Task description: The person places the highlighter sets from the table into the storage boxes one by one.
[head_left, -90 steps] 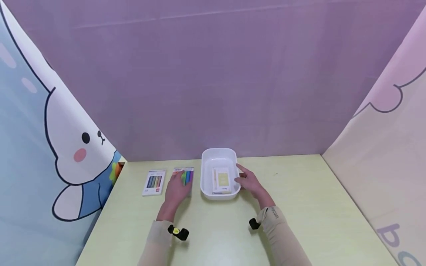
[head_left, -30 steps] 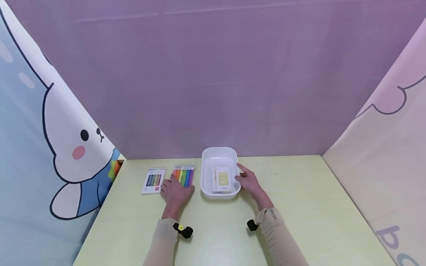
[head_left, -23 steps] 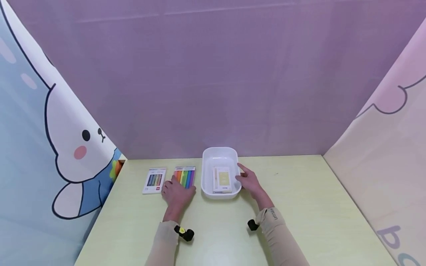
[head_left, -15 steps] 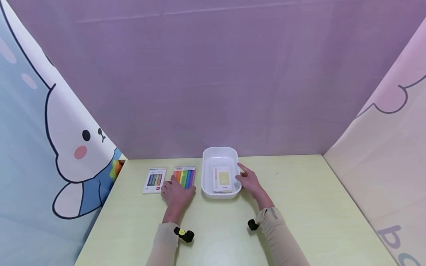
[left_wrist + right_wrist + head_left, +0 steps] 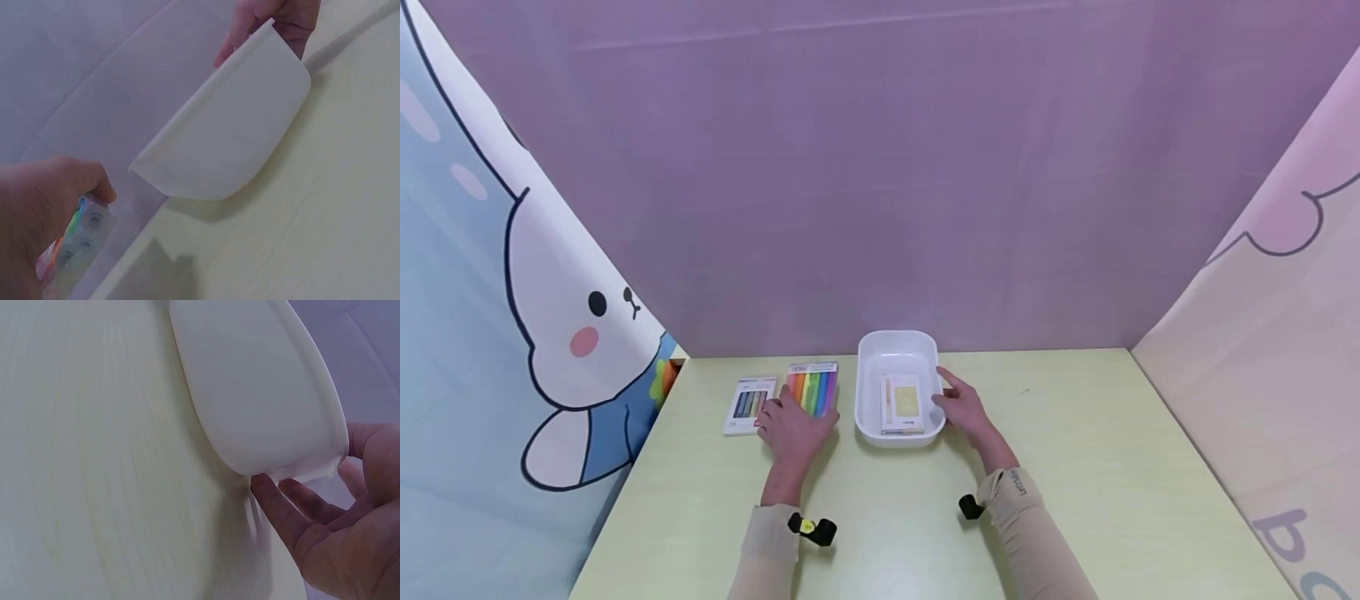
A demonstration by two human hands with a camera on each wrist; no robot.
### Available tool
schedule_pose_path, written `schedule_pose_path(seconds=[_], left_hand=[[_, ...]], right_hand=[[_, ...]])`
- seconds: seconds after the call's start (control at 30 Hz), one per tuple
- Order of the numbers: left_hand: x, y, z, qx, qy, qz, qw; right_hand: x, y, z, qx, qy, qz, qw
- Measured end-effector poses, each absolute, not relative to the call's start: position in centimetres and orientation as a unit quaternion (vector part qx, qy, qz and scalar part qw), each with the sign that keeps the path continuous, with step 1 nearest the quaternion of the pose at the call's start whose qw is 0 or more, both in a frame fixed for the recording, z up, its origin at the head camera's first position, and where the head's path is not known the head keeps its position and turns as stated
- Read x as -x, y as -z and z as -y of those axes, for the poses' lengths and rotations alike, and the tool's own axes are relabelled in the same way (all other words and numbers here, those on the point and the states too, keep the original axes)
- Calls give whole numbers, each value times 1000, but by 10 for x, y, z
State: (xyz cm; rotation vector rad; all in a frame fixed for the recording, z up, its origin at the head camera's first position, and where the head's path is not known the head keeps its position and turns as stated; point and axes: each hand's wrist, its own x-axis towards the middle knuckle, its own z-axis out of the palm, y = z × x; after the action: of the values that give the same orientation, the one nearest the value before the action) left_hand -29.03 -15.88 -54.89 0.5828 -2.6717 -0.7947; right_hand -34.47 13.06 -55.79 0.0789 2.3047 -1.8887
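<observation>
My left hand [image 5: 795,429] grips the near end of a flat clear case of rainbow-coloured pens [image 5: 812,390]. In the left wrist view the case [image 5: 81,240] is raised off the tabletop, its round pen ends showing beneath the thumb. My right hand [image 5: 964,412] holds the right side of a white plastic basin [image 5: 897,354]; in the right wrist view its fingertips [image 5: 261,484] press the outer wall, with the thumb at the rim. Inside the basin lies a white box with a yellow panel [image 5: 904,402].
A white box with pictured dark and coloured sticks [image 5: 743,402] lies left of the pen case, partly behind my left fingers. The pale wooden table [image 5: 910,517] meets a purple cloth wall [image 5: 880,208] at the back, with printed curtains at both sides.
My left hand slid from over the pen case to its near end. The case has now risen and shifted slightly left and away. My right hand and the basin have stayed in place.
</observation>
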Motion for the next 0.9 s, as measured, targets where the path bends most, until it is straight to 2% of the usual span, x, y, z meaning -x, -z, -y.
schedule_pose_path(seconds=[0.47, 0.9], left_hand=[[290, 519, 136, -185, 268, 933, 154], [298, 500, 92, -171, 263, 936, 159]], right_hand=[[345, 556, -132, -22, 633, -770, 79], [346, 559, -132, -22, 641, -764, 78]])
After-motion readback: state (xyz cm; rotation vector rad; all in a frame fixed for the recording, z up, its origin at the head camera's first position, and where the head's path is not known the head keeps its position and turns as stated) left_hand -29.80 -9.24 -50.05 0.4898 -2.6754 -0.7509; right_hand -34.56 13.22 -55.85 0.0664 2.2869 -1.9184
